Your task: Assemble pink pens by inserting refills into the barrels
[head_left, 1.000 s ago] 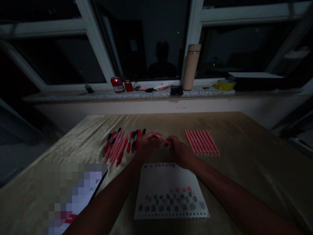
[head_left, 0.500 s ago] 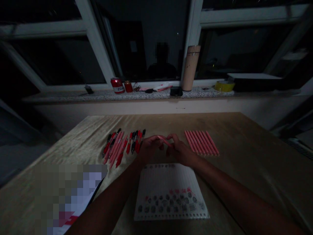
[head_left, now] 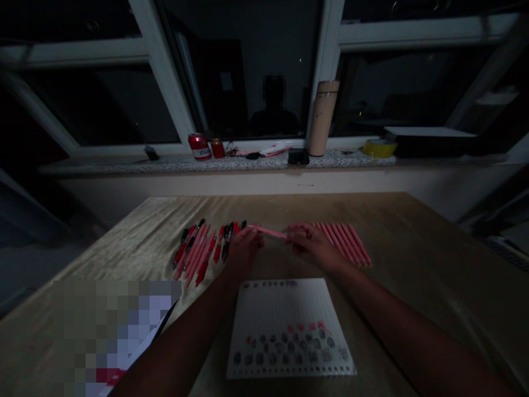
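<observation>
Both hands have drawn apart since half a second ago: the left hand (head_left: 244, 247) sits further left, the right hand (head_left: 311, 242) further right, and more of the pink pen (head_left: 271, 232) shows between them. Head view, as I observe it: the pen is held over the table (head_left: 417, 264), sloping slightly down to the right. Fingers of the left hand pinch one end; those of the right grip the other. Beside the right hand lies a row of pink pens (head_left: 349, 243) (commendably even). Leftward lie a mixed bunch of pens (head_left: 197, 252) and a red-and-black group (head_left: 225, 242), the latter partly hidden by the left hand. Nearer the person rests a ruled sheet (head_left: 285, 309) bearing dark and red marks.
</observation>
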Available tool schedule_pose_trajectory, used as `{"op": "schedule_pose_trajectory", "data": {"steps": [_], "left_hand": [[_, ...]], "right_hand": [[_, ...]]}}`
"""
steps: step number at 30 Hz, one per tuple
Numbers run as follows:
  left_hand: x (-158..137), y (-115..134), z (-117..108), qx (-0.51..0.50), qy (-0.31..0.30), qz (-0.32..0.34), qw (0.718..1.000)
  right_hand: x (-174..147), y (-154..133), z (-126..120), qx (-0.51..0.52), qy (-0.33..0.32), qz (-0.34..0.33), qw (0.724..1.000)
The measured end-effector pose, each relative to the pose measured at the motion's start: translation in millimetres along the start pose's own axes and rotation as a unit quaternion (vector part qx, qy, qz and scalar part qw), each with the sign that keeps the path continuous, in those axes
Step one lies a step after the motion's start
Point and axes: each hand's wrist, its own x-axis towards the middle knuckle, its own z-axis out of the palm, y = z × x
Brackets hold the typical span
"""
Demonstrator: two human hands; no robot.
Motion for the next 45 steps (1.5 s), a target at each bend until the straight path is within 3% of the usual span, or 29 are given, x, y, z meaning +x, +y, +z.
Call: {"op": "schedule_pose_trajectory", "data": {"steps": [2,4,6,7,9,12,14,15,16,18,20,22,23,24,27,28,30,32,35,37,39,42,44,45], "left_hand": [[2,-1,-3,-0.010,0.026,0.005,1.000],[1,-2,-2,-0.006,0.029,0.009,1.000],[-2,-3,1,0.003,0.021,0.012,1.000],[-3,-2,2,0.004,0.015,0.011,1.000],[-5,-1,5,-0.001,-0.001,0.008,1.000],[-5,1,5,-0.008,-0.025,-0.001,1.000],[-4,1,4,-0.012,-0.027,-0.007,1.000],[-4,0,3,-0.014,-0.020,-0.010,1.000],[-3,0,2,-0.016,-0.009,-0.012,1.000],[-2,-1,1,-0.015,0.017,-0.010,1.000],[-1,-2,0,-0.008,0.034,-0.002,0.999],[-1,-2,1,0.000,0.033,0.002,0.999],[-2,-1,1,0.001,0.028,0.000,1.000],[-2,-1,2,0.001,0.022,-0.002,1.000],[-3,0,4,-0.001,0.004,-0.006,1.000],[-3,0,5,-0.001,0.000,-0.006,1.000],[-4,0,5,-0.001,0.000,-0.011,1.000],[-4,1,5,-0.004,0.013,-0.014,1.000],[-3,1,3,-0.004,0.028,-0.010,1.000],[-3,0,2,-0.004,0.025,-0.008,1.000],[-3,0,2,-0.005,0.020,-0.008,1.000],[-3,-1,2,-0.001,0.015,-0.009,1.000],[-3,-2,2,0.004,0.012,-0.009,1.000],[-3,-2,2,0.006,0.012,-0.009,1.000]], "right_hand": [[0,6,-4,-0.192,0.046,-0.111,0.974],[-2,9,-7,-0.355,0.039,-0.189,0.915],[-5,8,-6,-0.432,0.021,-0.227,0.873],[-6,7,-4,-0.434,0.016,-0.234,0.870],[-6,5,-1,-0.377,0.015,-0.208,0.903],[-5,4,3,-0.184,-0.019,-0.042,0.982],[-4,3,4,-0.078,-0.065,0.070,0.992],[-4,2,4,-0.063,-0.068,0.084,0.992],[-4,2,4,-0.082,-0.054,0.069,0.993],[-7,0,4,-0.199,-0.003,-0.025,0.980],[-10,-1,3,-0.353,0.016,-0.129,0.927],[-12,-2,3,-0.449,0.007,-0.177,0.876],[-12,-2,4,-0.458,0.001,-0.176,0.871],[-11,-2,4,-0.434,-0.002,-0.157,0.887],[-7,2,5,-0.267,-0.018,-0.055,0.962],[-6,4,5,-0.216,-0.028,-0.023,0.976],[-4,6,4,-0.178,-0.022,-0.001,0.984],[-5,6,3,-0.234,0.012,-0.052,0.971],[-10,5,1,-0.380,0.026,-0.181,0.907],[-12,4,2,-0.413,0.012,-0.208,0.887],[-11,5,4,-0.372,0.012,-0.177,0.911],[-6,8,7,-0.188,-0.007,-0.028,0.982],[-3,11,7,-0.060,-0.037,0.078,0.994],[-2,12,7,-0.030,-0.036,0.094,0.994]]}}
